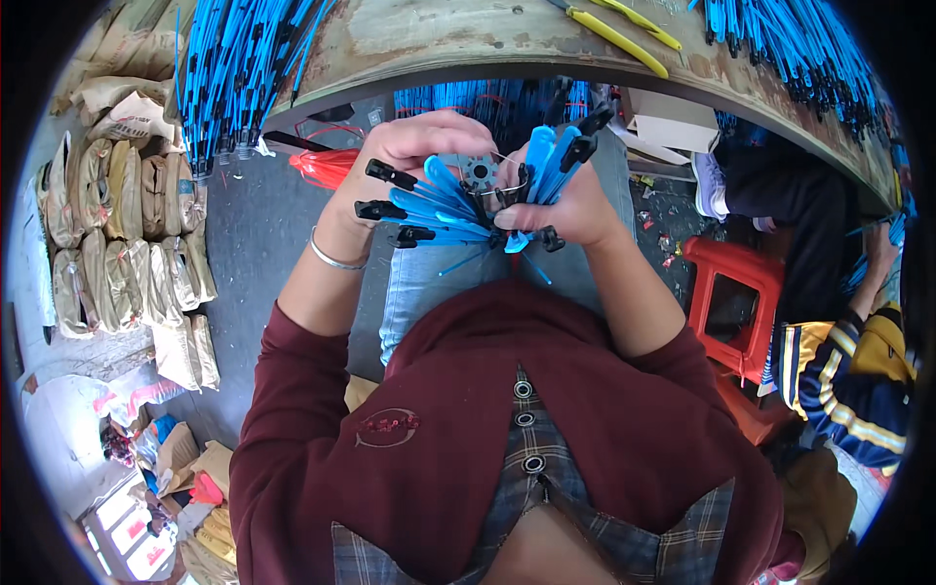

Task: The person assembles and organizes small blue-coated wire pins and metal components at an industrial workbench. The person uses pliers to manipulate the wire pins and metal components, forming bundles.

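Note:
Held in front of my lap is a fanned bundle of blue ribs with black plastic ends (444, 210). My right hand (580, 205) wraps round its right side, its thumb pressed across the middle. Amid the ribs sits a round grey notched disc (480, 174) with a hole in its centre. A thin bent wire (509, 159) runs beside the disc, between my two hands. At its upper end the fingertips of my left hand (429, 141) are closed on it; my left thumb is mostly hidden. Some rib ends stick out to the left, others to the upper right.
A wooden workbench (429, 34) curves ahead, bearing yellow-handled pliers (619, 41) and piles of blue ribs (239, 73) at both ends. Wrapped packages (127, 195) are stacked at left. On the right stand a red stool (697, 292) and a seated person whose hand (882, 258) touches blue ribs.

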Demonstrator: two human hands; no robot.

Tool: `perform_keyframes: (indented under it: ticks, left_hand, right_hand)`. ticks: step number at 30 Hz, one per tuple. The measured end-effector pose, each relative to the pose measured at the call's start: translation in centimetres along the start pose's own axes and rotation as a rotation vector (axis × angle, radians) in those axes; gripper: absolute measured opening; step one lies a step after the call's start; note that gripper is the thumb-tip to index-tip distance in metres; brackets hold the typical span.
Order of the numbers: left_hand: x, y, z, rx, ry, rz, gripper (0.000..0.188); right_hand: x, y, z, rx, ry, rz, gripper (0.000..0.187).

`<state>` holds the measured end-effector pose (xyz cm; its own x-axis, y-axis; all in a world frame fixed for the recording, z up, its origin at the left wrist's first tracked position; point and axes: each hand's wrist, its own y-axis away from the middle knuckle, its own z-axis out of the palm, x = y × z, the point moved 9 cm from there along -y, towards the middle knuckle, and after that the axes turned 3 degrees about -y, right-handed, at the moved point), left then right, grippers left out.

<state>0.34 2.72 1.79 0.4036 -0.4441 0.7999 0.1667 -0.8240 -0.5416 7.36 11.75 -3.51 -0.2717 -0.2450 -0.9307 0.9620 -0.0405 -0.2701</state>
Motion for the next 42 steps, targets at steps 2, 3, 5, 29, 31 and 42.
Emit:
perform_keyframes:
  ticks: [2, 3, 5, 29, 31, 42]
  left_hand:
    - [-0.5, 0.2, -0.1, 0.011, 0.037, -0.034, 0.032]
    - [-0.7, 0.3, -0.2, 0.020, 0.067, -0.066, 0.028]
    - [-1.0, 0.2, -0.3, 0.030, 0.099, -0.100, 0.025]
    - [-3.2, 1.3, 0.2, 0.127, 0.476, -0.407, 0.045]
    - [-4.0, 2.3, 0.6, 0.158, 0.545, -0.407, 0.048]
    - [-2.4, 1.1, 1.5, 0.267, 0.096, -0.336, 0.030]
  right_hand:
    - [0.7, 0.2, -0.1, 0.000, -0.016, 0.084, 0.032]
    - [1.1, 0.2, -0.1, -0.001, -0.025, 0.124, 0.035]
    - [1.0, 0.1, -0.1, 0.006, -0.008, 0.136, 0.035]
    - [1.9, 0.7, -2.1, 0.278, 0.095, 0.172, 0.037]
    - [1.8, 0.9, -1.9, 0.285, 0.091, 0.171, 0.039]
    - [2.7, 2.4, -2.0, 0.240, -0.243, 0.309, 0.024]
